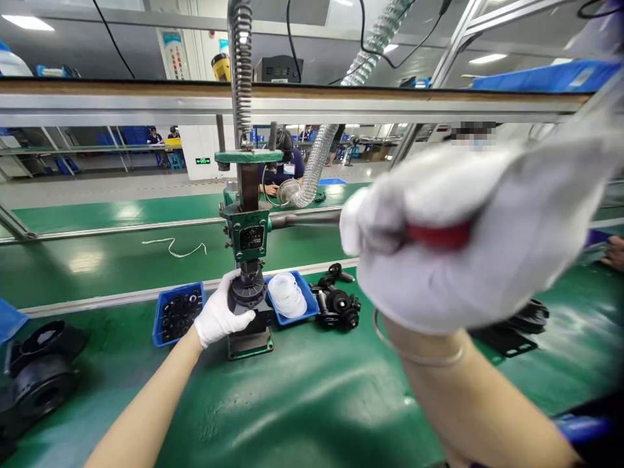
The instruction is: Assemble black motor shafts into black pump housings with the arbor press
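Observation:
A green hand-lever press (242,221) stands on the bench with its ram down over a round black plastic part (247,292). My left hand (219,316), in a white glove, is closed around the near left side of that part, thumb at the front. Large and blurred at the right, my gloved right hand (439,286) is wrapped round the end of the press lever (307,219); a bit of red grip (439,235) shows between the fingers. The contact between ram and part is partly hidden.
Blue trays of small black rings (180,313) and white rings (287,296) flank the press. Black parts lie in a pile (336,299), at far left (43,370) and behind my right arm (517,328). A shelf (146,110) crosses above. People sit beyond.

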Motion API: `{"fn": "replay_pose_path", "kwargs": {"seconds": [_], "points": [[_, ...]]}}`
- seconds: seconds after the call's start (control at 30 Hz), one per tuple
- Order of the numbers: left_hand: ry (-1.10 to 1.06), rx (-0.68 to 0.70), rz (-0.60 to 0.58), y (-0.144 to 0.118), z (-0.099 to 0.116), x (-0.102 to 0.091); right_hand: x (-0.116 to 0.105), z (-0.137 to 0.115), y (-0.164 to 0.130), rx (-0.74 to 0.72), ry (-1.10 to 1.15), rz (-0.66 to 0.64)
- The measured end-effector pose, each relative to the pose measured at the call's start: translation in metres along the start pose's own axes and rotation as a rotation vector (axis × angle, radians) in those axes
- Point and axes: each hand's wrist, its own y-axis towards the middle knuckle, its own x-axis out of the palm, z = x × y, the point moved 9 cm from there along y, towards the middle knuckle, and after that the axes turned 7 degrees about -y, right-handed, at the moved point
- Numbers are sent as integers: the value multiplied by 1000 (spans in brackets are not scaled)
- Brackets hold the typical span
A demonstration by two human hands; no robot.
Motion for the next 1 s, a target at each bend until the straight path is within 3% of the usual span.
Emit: {"fn": "replay_pose_path", "kwargs": {"seconds": [0.1, 0.23, 0.3, 0.4, 0.5, 0.6, 0.67, 0.77, 0.93, 1.0], "points": [[16, -8, -12, 0, 1, 0, -20, -20, -15, -182, 69, 177], [36, -25, -41, 1, -2, -3, -5, -8, -7, -26, -66, 9], [36, -35, -61, 1, -4, -3, -14, -6, -20, -33, -64, 106], [37, -56, -85, 2, -6, -4, -29, -14, -52, -169, 38, 281], [44, -76, -112, 2, -7, -4, -24, -15, -54, -154, 76, 209], [43, -83, -139, 1, -7, -5, -12, -10, -39, -19, 147, 42], [33, -88, -156, 1, -8, -5, -15, -12, -41, -9, 182, 45], [12, -101, -173, 1, -7, -5, -27, -19, -58, -124, 149, 154], [0, -130, -183, -1, -8, -5, -16, -15, -56, -95, 148, 24], [-2, -139, -183, -2, -10, -7, -18, -15, -56, -95, 167, 39]]}}
